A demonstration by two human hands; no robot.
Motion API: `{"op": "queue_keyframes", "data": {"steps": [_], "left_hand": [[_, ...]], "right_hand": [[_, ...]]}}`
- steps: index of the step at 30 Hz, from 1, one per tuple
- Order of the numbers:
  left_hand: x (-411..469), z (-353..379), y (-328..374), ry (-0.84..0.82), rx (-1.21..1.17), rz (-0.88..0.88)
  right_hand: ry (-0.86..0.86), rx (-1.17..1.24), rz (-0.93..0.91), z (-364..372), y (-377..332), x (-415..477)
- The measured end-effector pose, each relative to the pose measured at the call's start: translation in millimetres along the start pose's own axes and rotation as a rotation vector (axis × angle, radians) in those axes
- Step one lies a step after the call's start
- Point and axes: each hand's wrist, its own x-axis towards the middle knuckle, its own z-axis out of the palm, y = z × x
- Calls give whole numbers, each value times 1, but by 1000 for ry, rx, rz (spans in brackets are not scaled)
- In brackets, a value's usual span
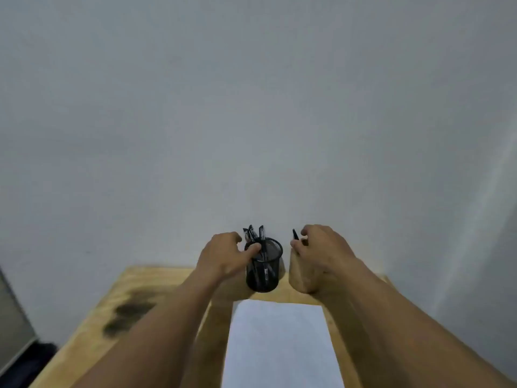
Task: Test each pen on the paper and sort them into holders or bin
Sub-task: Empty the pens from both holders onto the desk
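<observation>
We judge the right hand (pixel 321 247) is sorting its dark pen (pixel 295 235), pinched in curled fingers. We should lower it straight down into the tan holder (pixel 300 275) without nudging it. The left hand (pixel 223 256) curls at the mesh holder (pixel 264 275), thumb against one of the black pens (pixel 261 236) (a true pinch we cannot tell). Both holders stand side by side near the table's (pixel 156 281) far edge, beyond the white paper (pixel 279 345). The pens look slim, upright.
</observation>
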Motion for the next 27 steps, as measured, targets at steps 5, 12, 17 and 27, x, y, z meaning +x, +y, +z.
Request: {"op": "queue_keyframes", "data": {"steps": [5, 12, 17, 27], "left_hand": [[8, 14, 7, 86, -118, -53], [18, 30, 11, 155, -360, -193], [15, 30, 17, 216, -300, -224], [23, 39, 33, 236, -269, -76]], "right_hand": [[84, -17, 21, 14, -4, 11], [133, -9, 51, 24, 2, 23], [138, 81, 65, 23, 6, 22], [169, 188, 71, 22, 9, 20]]}}
